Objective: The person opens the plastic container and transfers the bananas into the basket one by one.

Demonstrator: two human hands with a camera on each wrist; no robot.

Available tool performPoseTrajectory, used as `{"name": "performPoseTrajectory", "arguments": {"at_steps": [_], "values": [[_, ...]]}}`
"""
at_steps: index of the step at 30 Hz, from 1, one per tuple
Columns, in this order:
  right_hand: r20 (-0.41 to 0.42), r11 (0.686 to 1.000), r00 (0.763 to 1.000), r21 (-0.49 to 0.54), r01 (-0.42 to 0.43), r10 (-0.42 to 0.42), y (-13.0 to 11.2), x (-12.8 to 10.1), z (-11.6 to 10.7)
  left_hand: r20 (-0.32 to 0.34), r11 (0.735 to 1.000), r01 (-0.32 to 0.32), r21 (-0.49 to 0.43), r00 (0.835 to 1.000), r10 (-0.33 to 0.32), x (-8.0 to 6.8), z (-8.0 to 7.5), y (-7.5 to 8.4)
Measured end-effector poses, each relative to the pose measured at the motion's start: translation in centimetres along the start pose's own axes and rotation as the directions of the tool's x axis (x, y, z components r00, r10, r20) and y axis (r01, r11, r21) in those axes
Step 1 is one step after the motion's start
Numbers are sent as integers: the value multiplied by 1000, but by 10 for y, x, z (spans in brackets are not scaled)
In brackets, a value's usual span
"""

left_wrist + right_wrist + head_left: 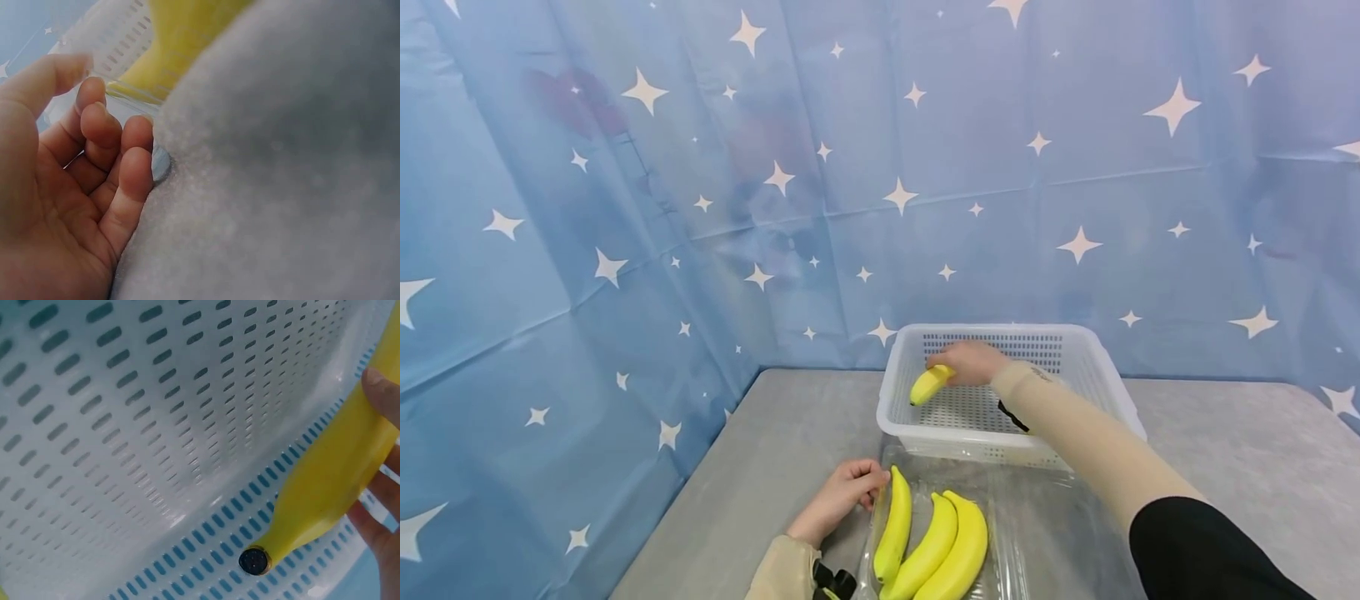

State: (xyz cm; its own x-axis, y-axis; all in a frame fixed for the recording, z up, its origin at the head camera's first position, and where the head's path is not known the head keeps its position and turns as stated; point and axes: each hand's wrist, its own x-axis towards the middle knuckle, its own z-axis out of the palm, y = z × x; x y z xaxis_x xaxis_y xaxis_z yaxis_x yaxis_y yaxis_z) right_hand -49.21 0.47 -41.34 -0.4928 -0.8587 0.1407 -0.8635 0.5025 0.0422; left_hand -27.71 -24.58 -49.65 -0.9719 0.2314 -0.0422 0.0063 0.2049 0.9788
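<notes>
Two hands worked over a grey worktop (760, 467) backed by a blue star-printed cloth (625, 208), which rose behind it and along its left side. On the far half of the worktop stood a white perforated basket (1112, 392), its slotted walls and floor filling the right wrist view. Just in front of it, touching its near wall, lay a clear plastic tray (1045, 533). Three yellow bananas (932, 546) lay side by side in the left part of that tray, stems toward the basket. The right hand (973, 362), on a beige-sleeved arm reaching across the tray, was inside the basket near its back left corner. Its fingers (381, 387) were curled round a single banana (930, 384), which pointed down and left, its dark tip (253, 560) low above the basket floor; whether it touched could not be told. The left hand (842, 496) rested on the worktop at the tray's left edge, just beside the nearest banana. Its fingers (103, 125) were loosely bent and held nothing, their tips against the tray's rim.
</notes>
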Motion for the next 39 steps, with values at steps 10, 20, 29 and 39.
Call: {"name": "performPoseTrajectory", "arguments": {"at_steps": [10,20,29,39], "values": [[48,999,999,38,-10,9,-2,8,0,-1,1000,-13,6,1000,13,0,-2,4],[76,1000,997,28,-6,4,-4,1,10,3,1000,3,-8,1000,-3,0,3,4],[37,999,999,38,-1,0,3,3,23,-15,1000,14,-15,1000,-14,-3,3,2],[34,999,998,3,-51,51,6,6,20,-24,1000,18,-13,1000,-18,-1,2,0]]}}
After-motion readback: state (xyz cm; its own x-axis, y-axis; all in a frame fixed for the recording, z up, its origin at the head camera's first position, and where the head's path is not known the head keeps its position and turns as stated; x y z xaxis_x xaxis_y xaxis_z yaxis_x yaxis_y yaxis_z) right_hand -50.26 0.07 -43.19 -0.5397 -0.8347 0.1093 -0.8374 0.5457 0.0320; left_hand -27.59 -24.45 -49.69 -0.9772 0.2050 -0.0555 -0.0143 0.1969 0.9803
